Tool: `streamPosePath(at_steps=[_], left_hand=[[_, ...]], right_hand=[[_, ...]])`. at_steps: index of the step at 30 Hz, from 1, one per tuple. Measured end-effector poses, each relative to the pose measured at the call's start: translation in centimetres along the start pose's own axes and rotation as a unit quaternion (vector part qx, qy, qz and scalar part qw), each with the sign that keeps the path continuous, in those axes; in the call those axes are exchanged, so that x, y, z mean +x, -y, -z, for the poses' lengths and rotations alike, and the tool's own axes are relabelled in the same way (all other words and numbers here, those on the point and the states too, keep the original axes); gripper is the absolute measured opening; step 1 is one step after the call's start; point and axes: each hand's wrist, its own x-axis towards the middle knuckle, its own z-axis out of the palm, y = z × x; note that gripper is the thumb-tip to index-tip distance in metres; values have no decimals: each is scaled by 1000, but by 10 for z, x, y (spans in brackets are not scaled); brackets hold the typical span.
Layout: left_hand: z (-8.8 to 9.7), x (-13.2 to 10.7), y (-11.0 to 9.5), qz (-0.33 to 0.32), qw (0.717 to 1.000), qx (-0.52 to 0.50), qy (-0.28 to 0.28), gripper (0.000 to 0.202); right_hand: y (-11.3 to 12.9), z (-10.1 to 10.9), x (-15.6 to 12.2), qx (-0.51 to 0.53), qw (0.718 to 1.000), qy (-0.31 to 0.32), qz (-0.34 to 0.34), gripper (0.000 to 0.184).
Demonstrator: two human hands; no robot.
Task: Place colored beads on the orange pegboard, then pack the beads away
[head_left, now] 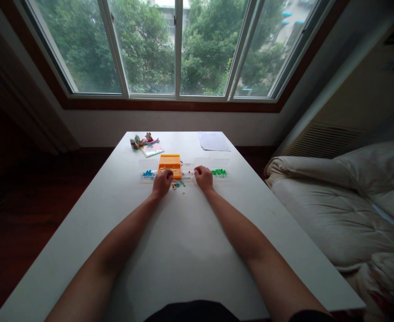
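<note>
My left hand (pixel 162 182) is closed, fingers curled, at the front edge of an open orange case (pixel 170 160). Whatever it may pinch is too small to make out. My right hand (pixel 203 178) is also closed, fingertips together, over a clear plastic box where a few tiny red pieces (pixel 189 172) show. Blue pieces (pixel 147 173) lie in a clear box left of the orange case. Green pieces (pixel 219 172) fill part of another clear box, right of my right hand. Between my wrists, small mixed-colour pieces (pixel 178 184) are scattered on the white table (pixel 190 241).
Small colourful figures (pixel 139 141) stand at the table's far left, beside a flat pinkish card or booklet (pixel 152 149). White paper sheets (pixel 214 141) lie at the far right. A pale cushioned sofa (pixel 317 214) borders the right side. The window wall rises beyond the far edge.
</note>
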Motion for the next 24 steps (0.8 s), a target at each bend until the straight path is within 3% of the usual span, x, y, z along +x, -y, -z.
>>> streamPosePath(at_steps=[6, 11, 20, 24], left_hand=[[-1, 5, 16, 95, 988, -109, -57, 16], [-2, 9, 23, 138, 969, -178, -97, 29], [3, 7, 18, 125, 977, -138, -108, 34], [6, 4, 20, 104, 984, -120, -82, 26]], right_hand=[[2, 3, 1, 7, 1000, 3, -4, 16], [1, 2, 1, 1, 1000, 6, -5, 16], [6, 4, 0, -22, 1000, 13, 17, 16], [13, 6, -3, -22, 996, 33, 77, 14]])
